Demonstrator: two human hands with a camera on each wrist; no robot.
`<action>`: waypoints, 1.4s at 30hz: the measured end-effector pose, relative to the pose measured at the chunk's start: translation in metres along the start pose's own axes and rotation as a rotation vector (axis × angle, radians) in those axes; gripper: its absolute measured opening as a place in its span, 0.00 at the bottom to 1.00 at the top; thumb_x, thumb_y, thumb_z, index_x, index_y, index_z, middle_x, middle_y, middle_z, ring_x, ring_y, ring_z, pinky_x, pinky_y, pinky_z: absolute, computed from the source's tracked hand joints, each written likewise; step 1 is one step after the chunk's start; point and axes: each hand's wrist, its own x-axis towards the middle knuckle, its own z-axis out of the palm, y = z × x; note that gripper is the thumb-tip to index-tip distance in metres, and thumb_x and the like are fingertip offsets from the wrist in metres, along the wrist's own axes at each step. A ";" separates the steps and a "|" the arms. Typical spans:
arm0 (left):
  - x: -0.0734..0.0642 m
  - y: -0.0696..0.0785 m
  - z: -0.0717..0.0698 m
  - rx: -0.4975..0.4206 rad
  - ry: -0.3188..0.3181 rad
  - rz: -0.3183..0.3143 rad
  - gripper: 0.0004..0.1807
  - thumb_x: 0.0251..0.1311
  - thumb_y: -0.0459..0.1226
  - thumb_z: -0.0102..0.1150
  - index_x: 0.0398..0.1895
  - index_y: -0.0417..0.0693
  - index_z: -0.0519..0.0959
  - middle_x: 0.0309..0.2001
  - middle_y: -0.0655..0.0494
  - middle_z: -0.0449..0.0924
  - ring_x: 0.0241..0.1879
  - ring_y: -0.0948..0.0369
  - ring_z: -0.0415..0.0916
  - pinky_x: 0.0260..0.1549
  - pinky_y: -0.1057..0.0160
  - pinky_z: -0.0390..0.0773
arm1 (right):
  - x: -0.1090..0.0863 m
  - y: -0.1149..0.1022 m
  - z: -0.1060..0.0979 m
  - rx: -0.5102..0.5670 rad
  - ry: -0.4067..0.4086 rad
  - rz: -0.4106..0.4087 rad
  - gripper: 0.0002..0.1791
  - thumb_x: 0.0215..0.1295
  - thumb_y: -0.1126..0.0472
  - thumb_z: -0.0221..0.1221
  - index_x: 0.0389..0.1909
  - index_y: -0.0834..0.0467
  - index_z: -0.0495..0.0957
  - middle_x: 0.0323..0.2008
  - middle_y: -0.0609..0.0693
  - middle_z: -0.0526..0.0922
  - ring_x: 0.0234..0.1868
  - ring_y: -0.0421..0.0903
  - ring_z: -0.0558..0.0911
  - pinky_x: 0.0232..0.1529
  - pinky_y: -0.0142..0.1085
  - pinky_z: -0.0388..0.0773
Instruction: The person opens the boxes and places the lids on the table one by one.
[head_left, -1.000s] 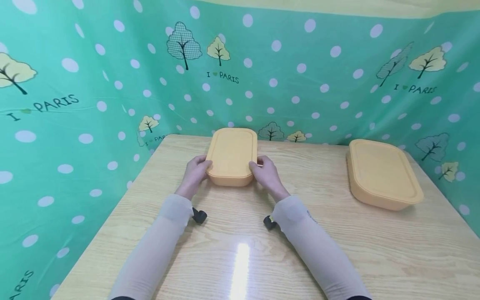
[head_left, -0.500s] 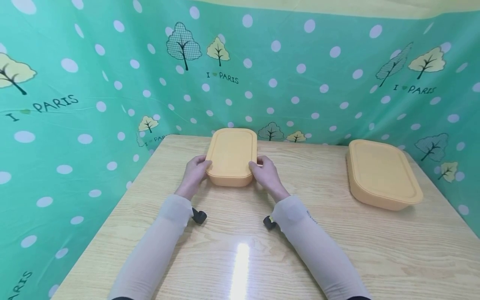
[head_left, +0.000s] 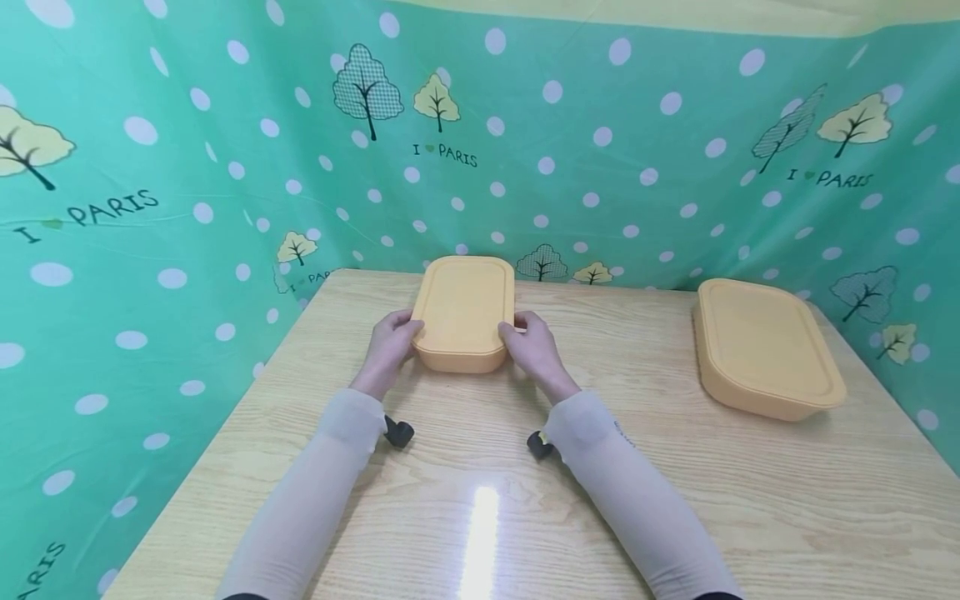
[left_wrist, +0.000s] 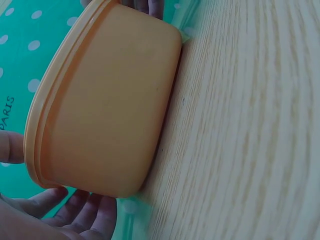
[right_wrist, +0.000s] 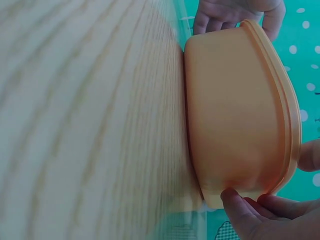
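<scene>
- Held box (head_left: pixel 463 317): inside hidden beneath its lid (head_left: pixel 466 292).
- Left-wrist view, eight o'clock: left hand (left_wrist: pixel 65 227) — cut off by the edge.
- Head view, four o'clock: print (head_left: pixel 624 434) on right sleeve (head_left: pixel 622 492) — too small to read.

2 boxes (head_left: pixel 463 304) (head_left: pixel 771 346) — left, right — on table (head_left: pixel 420 508)

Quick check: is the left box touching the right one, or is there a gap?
Apart. The head view shows a wide stretch of tabletop between the left box and the right box; the right hand lies in that gap.
</scene>
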 end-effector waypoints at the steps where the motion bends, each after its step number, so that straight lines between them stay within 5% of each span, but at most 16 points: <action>1: 0.000 0.000 0.000 0.000 0.001 0.000 0.29 0.67 0.43 0.49 0.69 0.43 0.61 0.63 0.47 0.66 0.59 0.54 0.69 0.56 0.56 0.72 | 0.000 0.000 0.000 0.002 0.001 -0.001 0.26 0.68 0.51 0.51 0.60 0.63 0.67 0.58 0.57 0.71 0.57 0.51 0.74 0.57 0.42 0.73; 42: 0.000 0.000 -0.001 -0.001 0.015 0.037 0.28 0.67 0.42 0.49 0.68 0.42 0.61 0.63 0.46 0.66 0.58 0.54 0.70 0.57 0.57 0.71 | 0.001 0.002 0.000 0.009 0.010 -0.016 0.27 0.68 0.50 0.51 0.61 0.62 0.67 0.58 0.57 0.71 0.57 0.52 0.74 0.55 0.43 0.74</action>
